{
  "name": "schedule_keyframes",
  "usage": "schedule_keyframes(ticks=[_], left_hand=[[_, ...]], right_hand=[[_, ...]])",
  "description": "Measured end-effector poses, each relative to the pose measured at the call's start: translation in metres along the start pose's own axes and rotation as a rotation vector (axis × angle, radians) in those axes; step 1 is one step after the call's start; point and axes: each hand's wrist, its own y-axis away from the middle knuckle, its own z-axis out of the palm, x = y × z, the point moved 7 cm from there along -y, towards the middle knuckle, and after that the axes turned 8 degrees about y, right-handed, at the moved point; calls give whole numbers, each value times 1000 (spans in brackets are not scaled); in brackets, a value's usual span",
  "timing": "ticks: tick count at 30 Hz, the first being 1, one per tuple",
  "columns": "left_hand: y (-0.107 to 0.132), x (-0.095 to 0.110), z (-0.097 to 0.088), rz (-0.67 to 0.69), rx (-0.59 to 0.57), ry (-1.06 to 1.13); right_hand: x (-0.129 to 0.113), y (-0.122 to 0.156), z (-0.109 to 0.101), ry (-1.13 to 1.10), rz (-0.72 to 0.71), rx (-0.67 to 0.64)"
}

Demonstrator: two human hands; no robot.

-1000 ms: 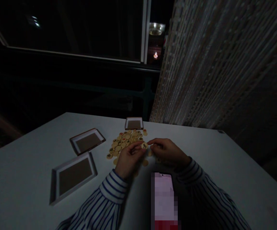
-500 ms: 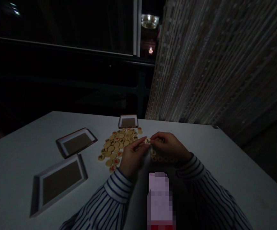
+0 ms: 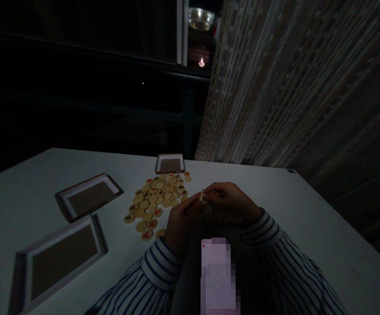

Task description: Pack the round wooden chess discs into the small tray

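Two hands meet over the white table (image 3: 308, 227): the left hand (image 3: 181, 221) and right hand (image 3: 231, 202) pinch one round game piece (image 3: 202, 197) between fingertips, just right of the scattered pile of pieces (image 3: 157, 197). Three shallow trays (image 3: 88, 199) lie left and far.

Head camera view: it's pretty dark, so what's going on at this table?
A person in striped sleeves holds one round piece pinched between the fingertips of the left hand and right hand, just above the white table. A loose heap of similar pieces, marked in red and black, lies on the table just left of the hands. Three shallow trays sit around it: small tray behind, middle tray and near tray to the left.
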Motion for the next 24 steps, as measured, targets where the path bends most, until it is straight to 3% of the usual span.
schedule_keyframes(ticks=[19, 24], left_hand=[[3, -1, -4, -22, 101, -61], [2, 0, -2, -6, 75, -108]], right_hand=[[2, -1, 3, 256, -109, -60], [0, 0, 1, 262, -105, -56]])
